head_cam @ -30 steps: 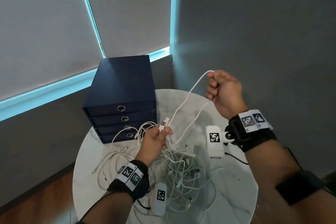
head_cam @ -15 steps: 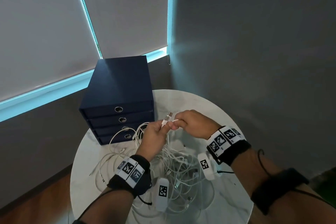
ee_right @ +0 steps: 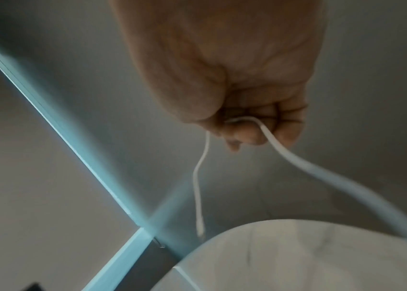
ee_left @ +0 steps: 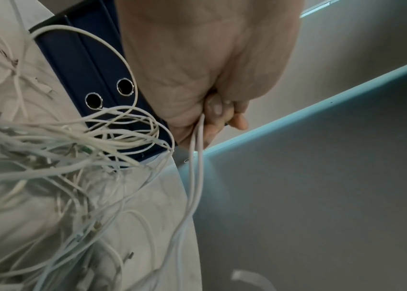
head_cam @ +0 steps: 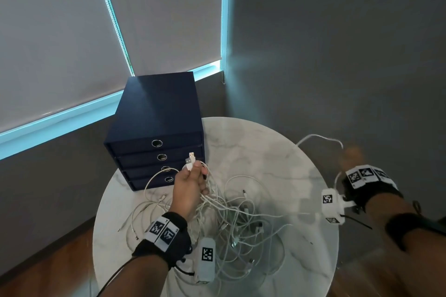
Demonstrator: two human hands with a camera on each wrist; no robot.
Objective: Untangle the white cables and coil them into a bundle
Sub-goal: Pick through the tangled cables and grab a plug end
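Left grip clamped on USB ends | right grip clamped on white cable

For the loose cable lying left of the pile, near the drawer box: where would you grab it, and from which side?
Take the loose cable at its small plug end, which lies free on the table left of the left hand, and come from above. That end sits apart from the pile, so pulling there probably drags fewer loops. Mid-length it runs into the tangle.
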